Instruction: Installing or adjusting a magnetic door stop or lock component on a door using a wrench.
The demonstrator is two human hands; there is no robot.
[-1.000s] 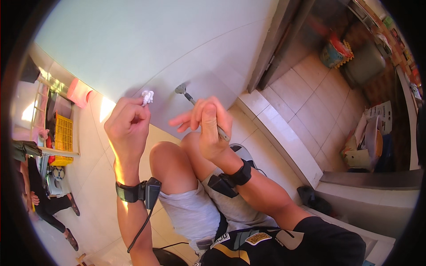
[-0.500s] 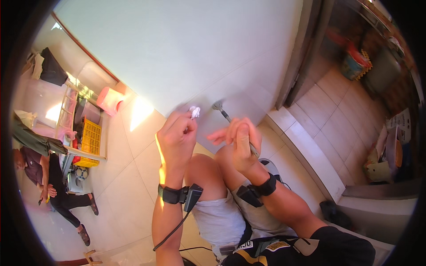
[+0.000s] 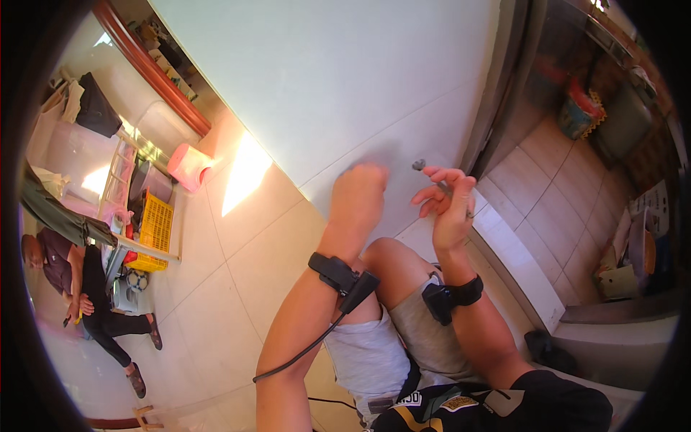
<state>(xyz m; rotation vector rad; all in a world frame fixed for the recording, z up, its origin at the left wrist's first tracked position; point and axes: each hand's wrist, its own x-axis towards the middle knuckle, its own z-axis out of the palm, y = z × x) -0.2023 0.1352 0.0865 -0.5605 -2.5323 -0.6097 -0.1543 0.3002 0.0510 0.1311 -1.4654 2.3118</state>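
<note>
My left hand (image 3: 358,198), blurred, is curled closed close against the pale wall panel (image 3: 345,72); whatever is in its fingers is hidden, and I cannot tell whether it touches the panel. To its right, my right hand (image 3: 450,205) grips a slim scraper-like tool with a small grey head (image 3: 419,164) pointing up toward the panel. Some of that hand's fingers stick out loosely around the handle. My knees, in grey shorts, are bent below both hands, and each wrist wears a black strapped device with a cable or box.
At left, a seated person (image 3: 97,302) is beside a rack with a yellow crate (image 3: 155,219) and a pink bucket (image 3: 188,167). On the right, a pale step (image 3: 515,255) borders a tiled doorway area with a tub (image 3: 579,111) and piled items (image 3: 622,255).
My left hand has moved up and right, closer to my right hand, and its white crumpled wad no longer shows. The view has shifted, revealing more of the red rail at upper left.
</note>
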